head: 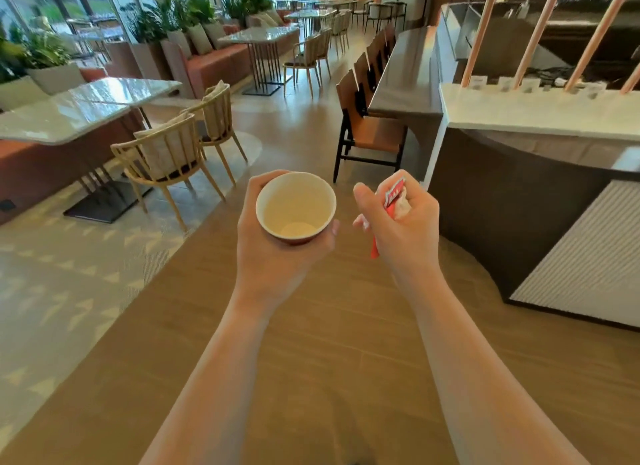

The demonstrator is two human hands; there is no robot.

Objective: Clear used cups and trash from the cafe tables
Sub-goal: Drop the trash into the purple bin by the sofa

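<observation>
My left hand [273,253] grips a red paper cup [296,208] with a cream inside, held upright in front of me over the wooden floor; the cup looks empty. My right hand [401,229] holds red and white wrappers [393,199], crumpled sachets that stick out above the fingers and hang below the palm. The two hands are side by side, a short gap apart, at the centre of the view.
Marble-topped cafe tables [79,114] with wicker chairs [166,156] stand on the left. A dark counter [519,187] with a white top lies to the right, with brown bar chairs [370,132] along a long bar beyond. A wooden-floor aisle [329,343] runs ahead.
</observation>
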